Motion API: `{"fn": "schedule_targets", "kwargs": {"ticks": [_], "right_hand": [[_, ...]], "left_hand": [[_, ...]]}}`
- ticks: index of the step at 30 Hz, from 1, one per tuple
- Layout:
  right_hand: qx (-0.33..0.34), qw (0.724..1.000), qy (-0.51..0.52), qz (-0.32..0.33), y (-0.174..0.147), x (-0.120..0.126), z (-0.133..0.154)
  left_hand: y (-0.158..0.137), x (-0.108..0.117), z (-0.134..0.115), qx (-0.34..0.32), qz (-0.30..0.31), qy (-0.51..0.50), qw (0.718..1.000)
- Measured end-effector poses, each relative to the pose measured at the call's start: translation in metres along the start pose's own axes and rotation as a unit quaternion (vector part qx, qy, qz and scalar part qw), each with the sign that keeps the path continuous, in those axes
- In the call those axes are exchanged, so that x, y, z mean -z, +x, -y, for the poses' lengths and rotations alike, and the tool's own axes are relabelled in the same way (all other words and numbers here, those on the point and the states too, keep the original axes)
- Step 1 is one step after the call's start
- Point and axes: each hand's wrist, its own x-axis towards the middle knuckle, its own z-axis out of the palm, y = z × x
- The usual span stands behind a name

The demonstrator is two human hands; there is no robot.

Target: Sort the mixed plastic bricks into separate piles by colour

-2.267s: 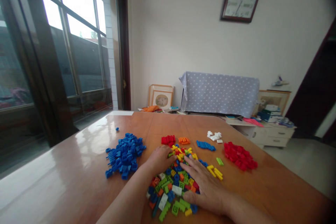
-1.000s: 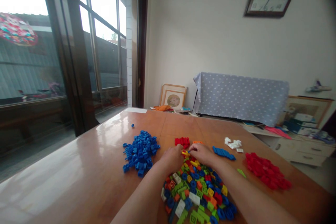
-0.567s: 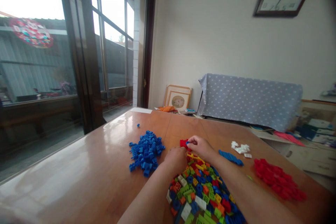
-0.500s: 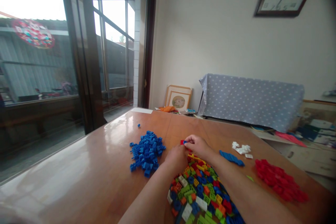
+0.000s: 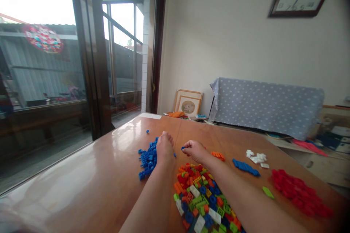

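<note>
My right hand [image 5: 194, 150] is closed in a pinch on a small blue toy brick [image 5: 183, 148], held above the table just beyond the mixed pile. My left hand [image 5: 165, 148] is over the right side of the blue brick pile [image 5: 148, 162], hiding part of it. Its fingers are loosely bent and apart, with nothing visible between them. Just right of that hand shows another small blue piece [image 5: 174, 155]. The mixed pile of coloured bricks [image 5: 201, 198] spreads between my forearms.
On the right are orange bricks [image 5: 218, 156], joined blue bricks [image 5: 246, 167], white bricks [image 5: 256, 157], a lime-green piece [image 5: 268, 192] and a red pile [image 5: 300, 193]. A lone blue piece [image 5: 147, 131] lies beyond the blue pile on the wooden table [image 5: 109, 178].
My left hand has moved left and away from my right hand, onto the blue pile. My right hand, with a blue brick, has shifted slightly left, and the orange bricks have come into view.
</note>
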Motion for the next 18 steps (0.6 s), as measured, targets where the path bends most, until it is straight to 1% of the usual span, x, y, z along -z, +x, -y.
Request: {"fn": "schedule_targets", "kwargs": {"ticks": [3, 6, 8, 10, 13, 16, 18], "right_hand": [[-0.007, 1.000, 0.003, 0.021, 0.000, -0.015, 0.010], [-0.003, 0.999, 0.009, 0.037, -0.002, -0.022, 0.018], [-0.002, 1.000, 0.002, 0.028, -0.001, -0.018, 0.017], [-0.008, 1.000, -0.020, 0.003, 0.001, -0.004, 0.010], [-0.023, 0.995, -0.079, -0.050, 0.005, 0.029, -0.008], [-0.031, 0.982, -0.166, -0.084, 0.005, 0.064, -0.026], [-0.044, 0.969, -0.228, -0.089, 0.003, 0.079, -0.036]], "left_hand": [[0.009, 0.005, -0.013, 0.011, -0.041, -0.054, 0.998], [0.013, 0.010, -0.014, 0.024, -0.049, -0.047, 0.997], [0.014, 0.011, -0.012, 0.025, -0.051, -0.032, 0.998], [0.014, 0.010, -0.009, 0.022, -0.053, -0.028, 0.998], [0.012, 0.006, -0.007, 0.011, -0.053, -0.038, 0.998], [0.010, 0.004, -0.005, 0.000, -0.046, -0.033, 0.998], [0.009, 0.003, -0.003, 0.002, -0.040, -0.023, 0.999]]}}
